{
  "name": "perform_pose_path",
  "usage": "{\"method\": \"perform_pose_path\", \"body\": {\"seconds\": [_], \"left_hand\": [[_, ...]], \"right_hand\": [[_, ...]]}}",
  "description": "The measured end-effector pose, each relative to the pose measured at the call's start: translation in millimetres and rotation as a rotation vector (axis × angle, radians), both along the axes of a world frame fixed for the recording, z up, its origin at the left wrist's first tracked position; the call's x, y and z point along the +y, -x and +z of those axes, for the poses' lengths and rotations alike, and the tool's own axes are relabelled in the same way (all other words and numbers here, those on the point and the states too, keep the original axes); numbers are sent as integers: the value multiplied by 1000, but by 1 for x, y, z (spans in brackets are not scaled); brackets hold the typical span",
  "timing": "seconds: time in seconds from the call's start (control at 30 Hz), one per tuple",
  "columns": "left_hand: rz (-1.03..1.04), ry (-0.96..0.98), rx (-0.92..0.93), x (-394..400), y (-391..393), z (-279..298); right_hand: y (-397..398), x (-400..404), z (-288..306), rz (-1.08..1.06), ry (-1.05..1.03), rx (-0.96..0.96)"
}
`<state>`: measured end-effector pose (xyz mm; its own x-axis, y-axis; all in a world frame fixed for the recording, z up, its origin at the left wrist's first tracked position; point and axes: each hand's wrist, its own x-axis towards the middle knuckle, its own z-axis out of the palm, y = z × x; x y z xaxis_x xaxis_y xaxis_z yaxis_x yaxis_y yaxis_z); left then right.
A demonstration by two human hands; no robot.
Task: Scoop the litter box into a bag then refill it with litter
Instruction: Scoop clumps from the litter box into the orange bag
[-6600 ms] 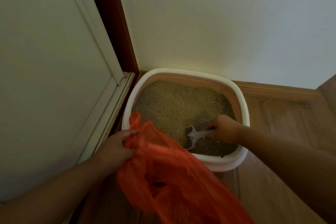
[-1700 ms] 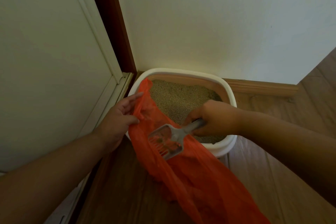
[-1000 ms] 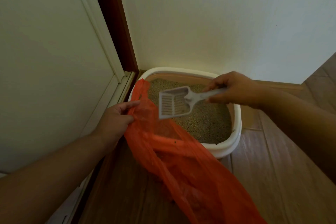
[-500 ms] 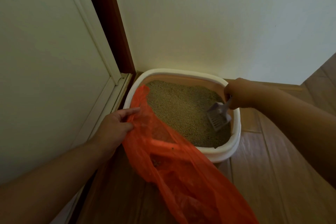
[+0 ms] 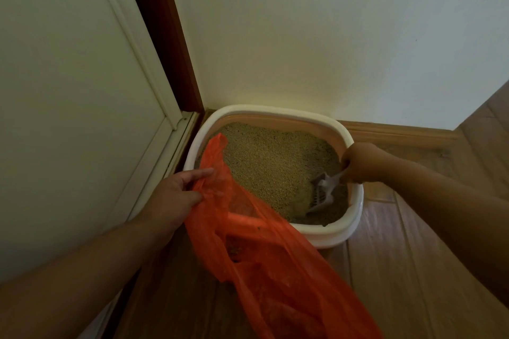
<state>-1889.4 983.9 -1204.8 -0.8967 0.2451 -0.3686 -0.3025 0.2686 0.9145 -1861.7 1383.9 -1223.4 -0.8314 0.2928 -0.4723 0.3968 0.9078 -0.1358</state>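
Sitting in the room corner on the wood floor point(image 5: 399, 270), between the door frame point(image 5: 162, 36) and the white wall point(image 5: 316, 36), the litter box point(image 5: 278, 114) is the largest task item: rigid white rim, tan inner wall, granular litter point(image 5: 270, 162) filling most of it. Orange bag point(image 5: 270, 264) next: thin film, limp, trailing from the box's near-left rim down across the floor; likely light and slippery, so best held at the mouth edge, kept spread. Left hand point(image 5: 173, 198) does that, thumb and fingers pinching the bag's upper edge, index finger extended. A few dark clumps show inside the bag. Right hand point(image 5: 358, 162) is curled round the handle of the grey scoop point(image 5: 323, 194); the slotted blade is dug into the litter at the box's near-right corner. Scoop appears stiff plastic and light; handle grip suits it. Judgement: scooping stage underway, refill not yet begun. No litter supply visible.
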Motion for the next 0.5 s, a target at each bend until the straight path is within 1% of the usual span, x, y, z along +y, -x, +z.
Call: {"method": "perform_pose_path", "body": {"seconds": [0.13,0.23,0.37,0.5], "left_hand": [[2,-8,-10,-1,-1,1],[11,-9,-12,0,-2,1],[4,-10,-8,0,-1,1],[-10,-15,1,-1,-1,1]], "right_hand": [[-9,-12,-16,-91,151,62],[-20,-24,-28,-207,334,134],[-36,-29,-42,-329,521,211],[-45,-22,-41,-464,780,314]]}}
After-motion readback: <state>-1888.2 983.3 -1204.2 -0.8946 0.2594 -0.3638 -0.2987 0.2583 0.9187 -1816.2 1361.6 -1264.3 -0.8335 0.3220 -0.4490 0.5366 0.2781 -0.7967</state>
